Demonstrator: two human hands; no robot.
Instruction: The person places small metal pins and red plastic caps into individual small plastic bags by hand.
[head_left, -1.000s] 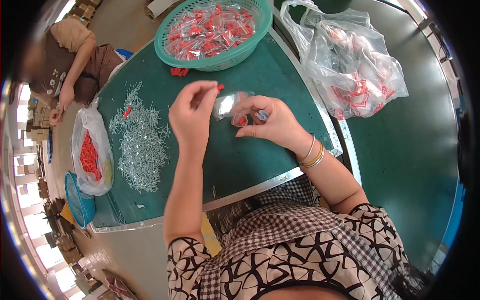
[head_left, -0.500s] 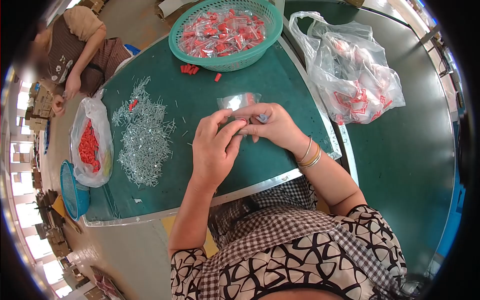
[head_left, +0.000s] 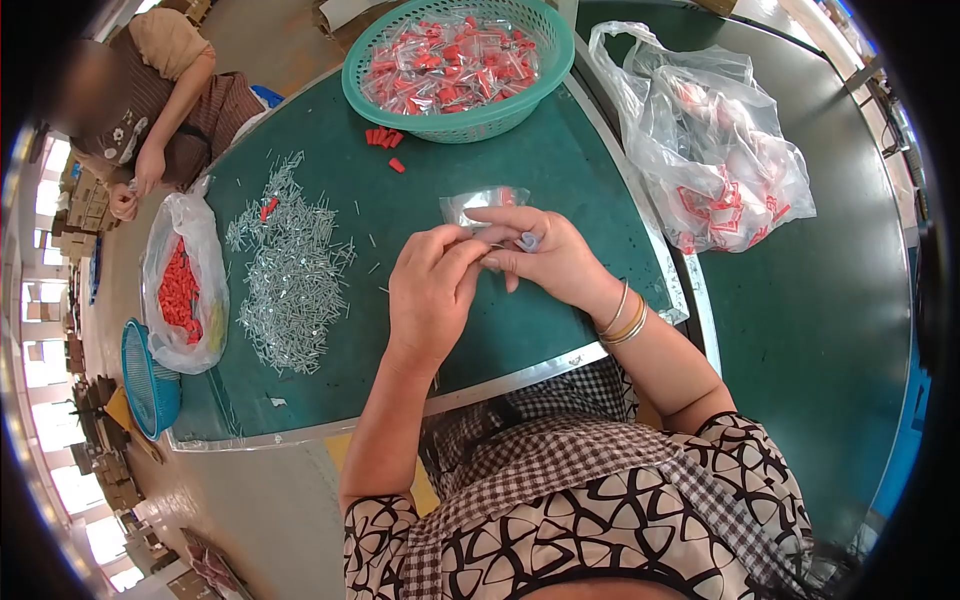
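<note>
My left hand (head_left: 432, 290) and my right hand (head_left: 556, 262) meet over the green table (head_left: 420, 215), fingertips pinched together. What they hold between them is mostly hidden by the fingers; I cannot tell what it is. A small pale blue-grey piece (head_left: 528, 241) shows at my right fingers. Just beyond the hands lies a small clear plastic bag (head_left: 472, 203) with a red piece (head_left: 507, 196) at its right end. To the left of my left hand spreads a pile of small metal screws or pins (head_left: 292, 285), with a few red pieces on top.
A green basket (head_left: 553, 75) full of bagged red pieces stands at the back, loose red plugs (head_left: 384, 138) before it. At left are a white bag (head_left: 213, 290) of red pieces and a blue basket (head_left: 150, 385). A clear bag (head_left: 735, 150) lies right. Another person (head_left: 160, 100) sits back left.
My left fingers have closed further over the spot where the hands meet. The single red plug near the basket now lies further left, below the other plugs.
</note>
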